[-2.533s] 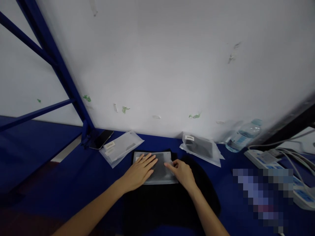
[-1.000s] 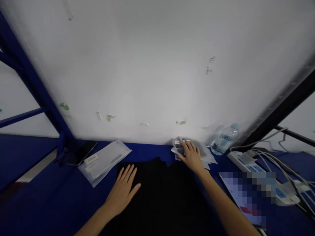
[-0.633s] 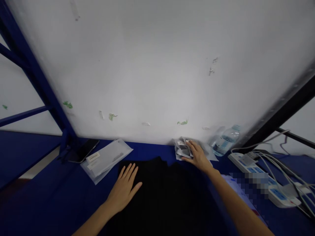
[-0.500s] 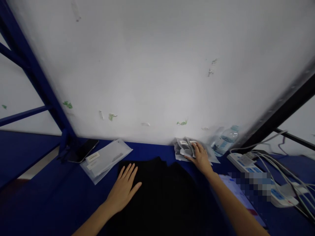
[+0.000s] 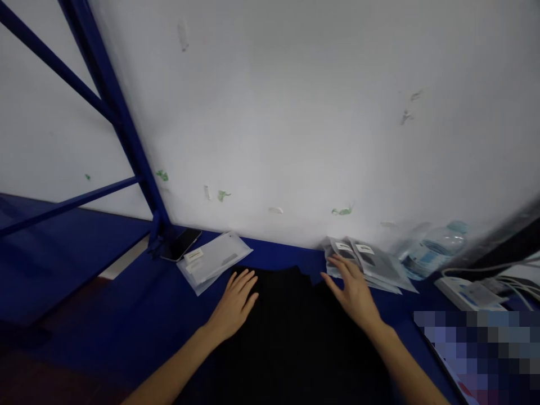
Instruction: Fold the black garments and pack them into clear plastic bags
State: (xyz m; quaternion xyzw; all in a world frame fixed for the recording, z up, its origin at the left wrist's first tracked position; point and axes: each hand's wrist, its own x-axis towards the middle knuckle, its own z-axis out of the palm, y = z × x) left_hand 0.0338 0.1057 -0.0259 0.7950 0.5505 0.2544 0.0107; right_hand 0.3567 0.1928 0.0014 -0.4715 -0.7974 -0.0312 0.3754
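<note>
On the blue table (image 5: 126,315), my open left hand (image 5: 234,304) flattens soft black cloth (image 5: 291,337); my open right hand (image 5: 353,289) nears probably slippery, light plastic packets (image 5: 371,261), best pinched by an edge.

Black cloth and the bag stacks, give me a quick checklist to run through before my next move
1. Left hand flat on the black cloth, fingers spread: ok.
2. Right hand empty, open, by the stack of filled bags: ok.
3. Filled bags stacked squarely: not ok, they fan out.
4. Flat clear bags beside the cloth on the left, untouched: ok.
5. Phone lies off the cloth, by the blue post: ok.
6. Water bottle capped: cannot tell, blurred.
</note>
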